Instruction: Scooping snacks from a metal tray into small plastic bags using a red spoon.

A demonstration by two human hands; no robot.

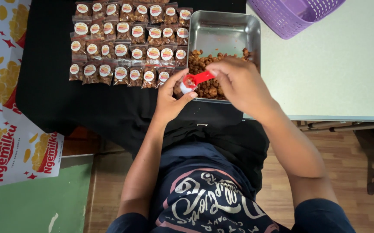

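Red plastic scoop (198, 79) sits pinched in the right hand (239, 84), fingers closed on its handle end. Long axis runs from upper right down to lower left, bowl end lowest and pointing at the left hand (169, 101). Left hand is curled shut around a small clear packet (182, 88), mostly hidden, held just under the scoop's bowl, touching or nearly so; cannot tell which. Both hands hover over the near-left corner of the rectangular steel tray (226, 30), which holds brown coated nuts (206, 88) in its near half. Left of the tray, rows of filled little bags with round labels (126, 41) lie on black cloth (44, 86) over the bench. Purple plastic basket (295, 15) stands well apart, far right.
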